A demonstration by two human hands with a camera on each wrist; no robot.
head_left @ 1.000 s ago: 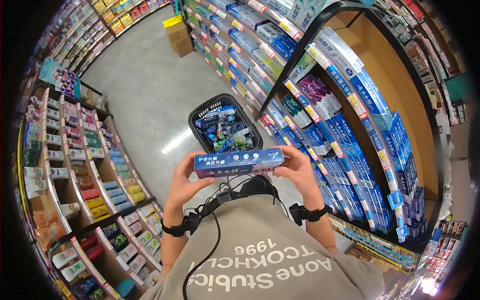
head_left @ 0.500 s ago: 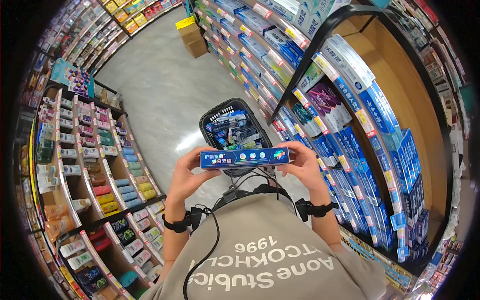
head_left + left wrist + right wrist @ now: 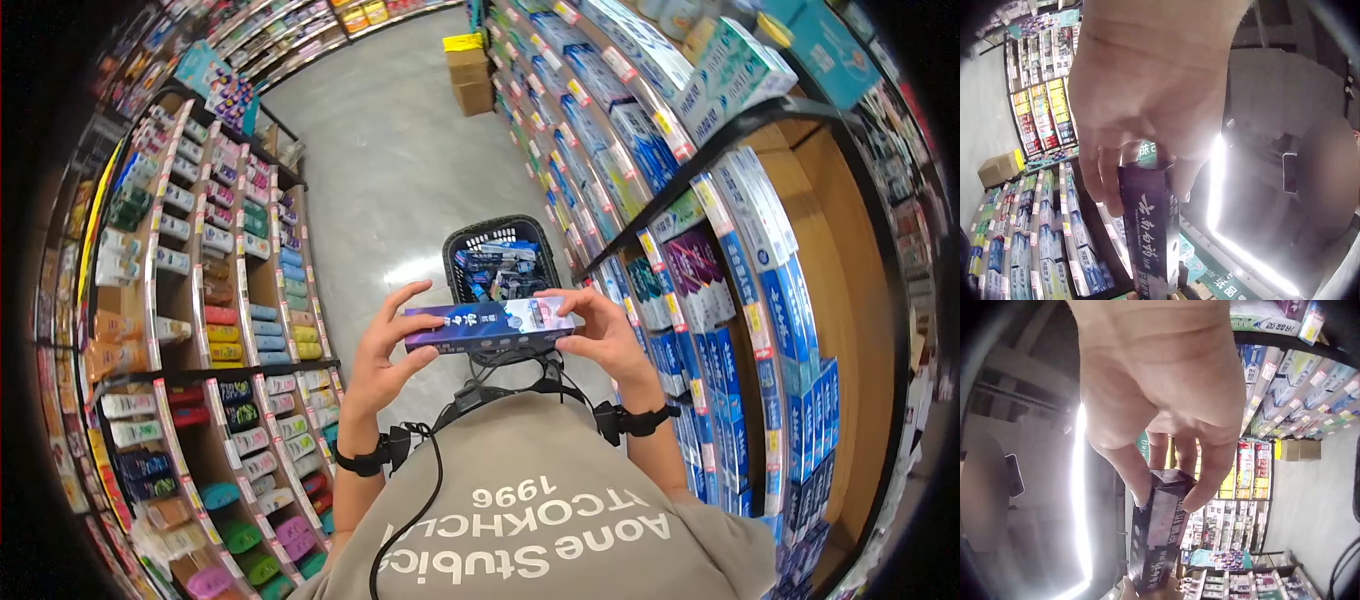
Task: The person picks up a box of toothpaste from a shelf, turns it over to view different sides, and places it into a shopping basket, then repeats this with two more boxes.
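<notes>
From my remote post, I watch a shopper in a supermarket aisle hold up a dark blue and purple Yunnan Baiyao toothpaste box [image 3: 490,326], level between both hands in front of a printed T-shirt [image 3: 540,520]. The left hand [image 3: 378,362] grips one end, thumb at the lower edge and one finger raised above the top; the right hand [image 3: 610,342] pinches the other end between thumb and fingers. My left wrist camera reads the brand's white characters down the carton; a black strap [image 3: 648,420] rings the right wrist.

Just beyond the box, as my head camera sees it, a black shopping basket [image 3: 490,224] carries a jumble of mostly blue cartons [image 3: 505,262]. Boxed toothpaste lines the brown-backed rack [image 3: 862,290] on the right of the head view, while bottles and tubes fill the shelving [image 3: 250,374] on the left. Farther down the gray floor [image 3: 390,150], stacked cardboard boxes [image 3: 470,80] stand near the right-hand shelves.
</notes>
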